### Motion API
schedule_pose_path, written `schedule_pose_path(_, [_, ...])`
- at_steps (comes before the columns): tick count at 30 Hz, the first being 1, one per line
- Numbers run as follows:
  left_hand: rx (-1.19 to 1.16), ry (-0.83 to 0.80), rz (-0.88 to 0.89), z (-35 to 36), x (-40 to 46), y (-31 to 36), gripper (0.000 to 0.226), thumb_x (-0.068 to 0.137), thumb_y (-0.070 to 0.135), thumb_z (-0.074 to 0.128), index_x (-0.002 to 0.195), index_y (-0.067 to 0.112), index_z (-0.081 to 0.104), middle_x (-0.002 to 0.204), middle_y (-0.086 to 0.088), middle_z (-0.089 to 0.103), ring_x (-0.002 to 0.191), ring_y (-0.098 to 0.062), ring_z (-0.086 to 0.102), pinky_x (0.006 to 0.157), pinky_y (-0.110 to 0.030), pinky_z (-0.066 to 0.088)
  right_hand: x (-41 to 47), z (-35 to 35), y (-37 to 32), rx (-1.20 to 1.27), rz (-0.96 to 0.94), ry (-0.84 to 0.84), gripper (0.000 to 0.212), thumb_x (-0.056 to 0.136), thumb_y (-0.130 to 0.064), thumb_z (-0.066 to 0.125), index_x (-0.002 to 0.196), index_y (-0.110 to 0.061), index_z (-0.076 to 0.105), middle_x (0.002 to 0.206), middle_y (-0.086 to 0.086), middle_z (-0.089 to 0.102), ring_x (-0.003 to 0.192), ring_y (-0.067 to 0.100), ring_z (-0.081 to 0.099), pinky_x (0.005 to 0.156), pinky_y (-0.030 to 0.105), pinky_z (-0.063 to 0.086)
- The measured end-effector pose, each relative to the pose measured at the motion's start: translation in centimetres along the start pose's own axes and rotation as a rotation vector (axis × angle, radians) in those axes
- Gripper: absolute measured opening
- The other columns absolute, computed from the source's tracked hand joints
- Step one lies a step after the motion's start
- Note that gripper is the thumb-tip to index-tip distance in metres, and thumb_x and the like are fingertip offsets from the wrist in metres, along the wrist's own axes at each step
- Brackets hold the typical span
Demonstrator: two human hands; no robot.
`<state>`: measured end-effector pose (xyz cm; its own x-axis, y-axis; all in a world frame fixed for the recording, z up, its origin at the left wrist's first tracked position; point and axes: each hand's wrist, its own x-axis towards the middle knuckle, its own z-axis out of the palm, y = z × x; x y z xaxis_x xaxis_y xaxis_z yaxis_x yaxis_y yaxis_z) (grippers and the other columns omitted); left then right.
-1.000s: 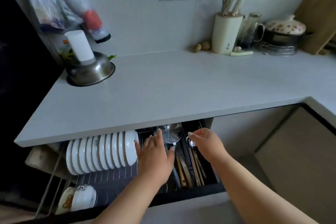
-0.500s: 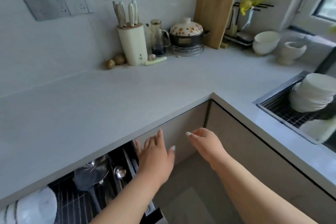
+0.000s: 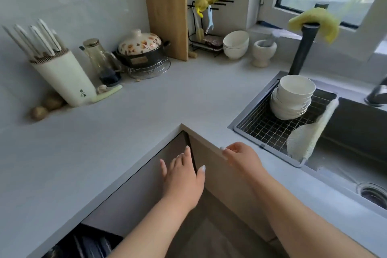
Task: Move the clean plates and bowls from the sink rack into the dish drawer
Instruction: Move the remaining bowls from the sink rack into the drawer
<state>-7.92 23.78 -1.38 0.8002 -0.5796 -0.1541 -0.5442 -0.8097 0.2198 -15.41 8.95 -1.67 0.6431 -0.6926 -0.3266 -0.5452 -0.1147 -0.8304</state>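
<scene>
Both hands are held empty over the worktop [image 3: 129, 115] corner: left hand [image 3: 181, 178] flat with fingers spread, right hand [image 3: 240, 157] loosely curled at the worktop edge. A stack of bowls [image 3: 291, 98] is seen on the rack [image 3: 272, 130] in the sink [image 3: 351, 144]. Two more bowls [image 3: 235, 45] are stacked by the wall. The drawer [image 3: 88, 245] is only partly in view, bottom left.

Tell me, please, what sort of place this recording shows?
Most likely a home kitchen: a sink rack holding stacked bowls, a knife block and a wooden cutting board on an L-shaped countertop.
</scene>
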Motion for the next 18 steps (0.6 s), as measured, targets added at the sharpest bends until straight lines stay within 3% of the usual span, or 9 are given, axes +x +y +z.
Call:
schedule_pose_path(11, [-0.090,-0.046,0.239,-0.7,7.4,4.6,0.068,0.101,0.047,0.030,0.154,0.014,0.004,0.160,-0.004,0.020,0.147,-0.019,0.018,0.122,-0.046,0.006,3.5,-6.3,-1.3,-0.008,0.045,0.250,0.020,0.090,-0.042,0.058,0.093,-0.022,0.062,0.084,-0.003,0.066,0.083,0.014,0.063,0.081,0.040,0.054])
schedule_pose_path(18, [-0.102,-0.087,0.375,0.2,11.2,7.9,0.066,0.101,0.042,0.034,0.154,0.013,0.007,0.160,-0.005,0.021,0.147,-0.020,0.020,0.122,-0.042,0.012,4.4,-9.3,0.6,0.025,0.122,0.379,0.021,0.091,-0.041,0.058,0.096,-0.021,0.062,0.090,-0.004,0.067,0.083,0.012,0.063,0.076,0.033,0.053])
